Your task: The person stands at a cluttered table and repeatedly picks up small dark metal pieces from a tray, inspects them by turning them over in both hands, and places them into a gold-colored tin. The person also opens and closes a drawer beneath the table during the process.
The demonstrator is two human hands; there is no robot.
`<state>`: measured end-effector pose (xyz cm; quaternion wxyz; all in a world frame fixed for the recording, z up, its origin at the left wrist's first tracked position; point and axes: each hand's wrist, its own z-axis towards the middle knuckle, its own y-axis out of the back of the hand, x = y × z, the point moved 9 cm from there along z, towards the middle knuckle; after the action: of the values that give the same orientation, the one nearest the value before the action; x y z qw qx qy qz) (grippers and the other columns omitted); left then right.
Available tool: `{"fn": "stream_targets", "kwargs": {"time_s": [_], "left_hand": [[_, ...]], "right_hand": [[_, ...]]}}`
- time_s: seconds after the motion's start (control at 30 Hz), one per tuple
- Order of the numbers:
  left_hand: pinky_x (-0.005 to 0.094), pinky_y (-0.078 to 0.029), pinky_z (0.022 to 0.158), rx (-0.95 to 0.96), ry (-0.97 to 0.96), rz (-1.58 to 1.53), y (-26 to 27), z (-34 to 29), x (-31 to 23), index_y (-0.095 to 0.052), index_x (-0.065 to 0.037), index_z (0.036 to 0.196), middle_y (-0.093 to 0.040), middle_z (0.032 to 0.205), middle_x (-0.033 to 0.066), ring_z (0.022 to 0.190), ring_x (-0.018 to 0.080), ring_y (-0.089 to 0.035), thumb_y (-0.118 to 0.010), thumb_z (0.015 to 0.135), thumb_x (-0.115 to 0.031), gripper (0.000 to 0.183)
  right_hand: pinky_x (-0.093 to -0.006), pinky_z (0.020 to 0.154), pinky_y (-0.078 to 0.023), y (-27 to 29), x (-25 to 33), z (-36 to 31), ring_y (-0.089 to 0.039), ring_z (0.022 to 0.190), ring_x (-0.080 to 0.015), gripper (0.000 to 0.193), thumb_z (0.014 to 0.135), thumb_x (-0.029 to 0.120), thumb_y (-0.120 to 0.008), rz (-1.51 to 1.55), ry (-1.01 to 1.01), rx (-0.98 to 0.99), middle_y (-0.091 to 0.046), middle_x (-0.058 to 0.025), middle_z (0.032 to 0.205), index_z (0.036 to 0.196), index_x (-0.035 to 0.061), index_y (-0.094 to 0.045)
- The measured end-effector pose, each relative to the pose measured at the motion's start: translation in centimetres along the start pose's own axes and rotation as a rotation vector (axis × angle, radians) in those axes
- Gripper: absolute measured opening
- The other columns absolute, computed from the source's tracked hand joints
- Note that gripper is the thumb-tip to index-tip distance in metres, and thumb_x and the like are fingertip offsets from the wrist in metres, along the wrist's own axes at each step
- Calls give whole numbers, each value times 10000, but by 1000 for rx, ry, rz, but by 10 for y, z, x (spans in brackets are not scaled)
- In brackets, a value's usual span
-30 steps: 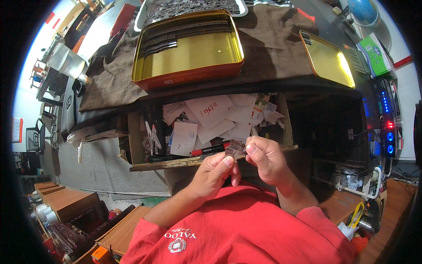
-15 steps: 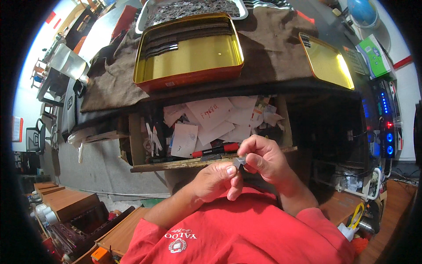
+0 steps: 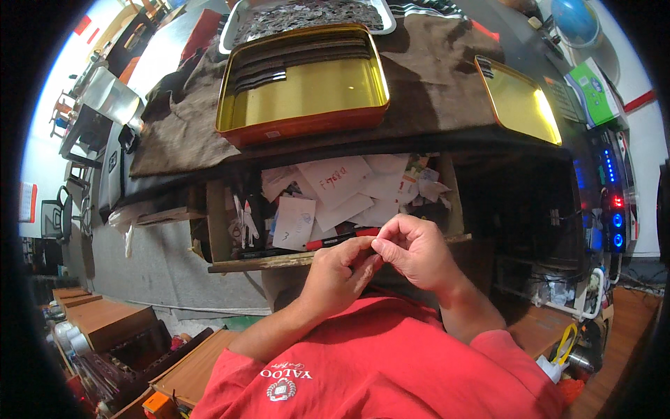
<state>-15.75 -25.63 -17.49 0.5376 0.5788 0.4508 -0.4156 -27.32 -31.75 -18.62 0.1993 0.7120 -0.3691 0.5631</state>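
Note:
My left hand [image 3: 340, 274] and my right hand [image 3: 417, 253] meet in front of my chest, just over the front edge of an open drawer [image 3: 300, 263]. Both are closed, the fingertips pinched together. The small grey piece that showed between them half a second ago is now covered by the fingers. Beyond the drawer, on a brown cloth [image 3: 433, 77], stands a rectangular tin [image 3: 307, 128], gold inside and reddish outside. Rows of thin dark pieces line its far side. A white tray [image 3: 388, 21] heaped with small dark grey pieces sits behind it.
Papers [image 3: 338, 178], a red marker [image 3: 342, 239] and pens fill the drawer. To the right lies a gold lid [image 3: 523, 101] with a few dark pieces in one corner. A green-and-white package [image 3: 593, 91] and a unit with blue lights [image 3: 614, 188] stand farther right.
My left hand has turned so its back faces up, and its fingers have closed in against my right fingertips. The small grey piece has gone out of sight between them.

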Motion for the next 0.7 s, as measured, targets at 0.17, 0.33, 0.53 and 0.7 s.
{"fn": "stream_targets", "kwargs": {"time_s": [0.17, 0.33, 0.53, 0.7], "left_hand": [[277, -557, 811, 106, 232, -535, -8, 1, 25, -651, 3, 1204, -733, 996, 53, 896, 153, -720, -608, 1040, -118, 208], [372, -593, 878, 95, 328, -1056, -16, -1, 36, -626, -13, 1168, -701, 1066, 113, 997, 232, -716, -618, 1028, -109, 170], [341, -602, 885, 123, 279, -1037, -15, -4, 29, -625, -2, 1162, -684, 1111, 83, 1036, 227, -714, -602, 1043, -120, 169], [340, -605, 887, 130, 285, -970, -13, -7, 26, -622, 21, 1174, -697, 1134, 126, 1047, 236, -715, -588, 1046, -104, 182]], "right_hand": [[-251, 727, -540, -4, 17, -4, -628, 820, -68, 356, 926, 144, -777, 67, 114, 25, -670, -39, 954, 1200, -16, -616], [-339, 850, -532, -13, 63, -17, -612, 998, -199, 674, 740, 149, -904, -549, 560, 14, -605, -107, 1165, 1324, 14, -594], [-382, 936, -520, -20, 63, -15, -623, 1074, -305, 692, 654, 104, -897, -633, 629, -7, -603, -148, 1186, 1287, 36, -624], [-373, 909, -532, -19, 60, -15, -642, 1035, -296, 623, 644, 59, -868, -597, 625, 17, -623, -150, 1145, 1227, 32, -650]]}}
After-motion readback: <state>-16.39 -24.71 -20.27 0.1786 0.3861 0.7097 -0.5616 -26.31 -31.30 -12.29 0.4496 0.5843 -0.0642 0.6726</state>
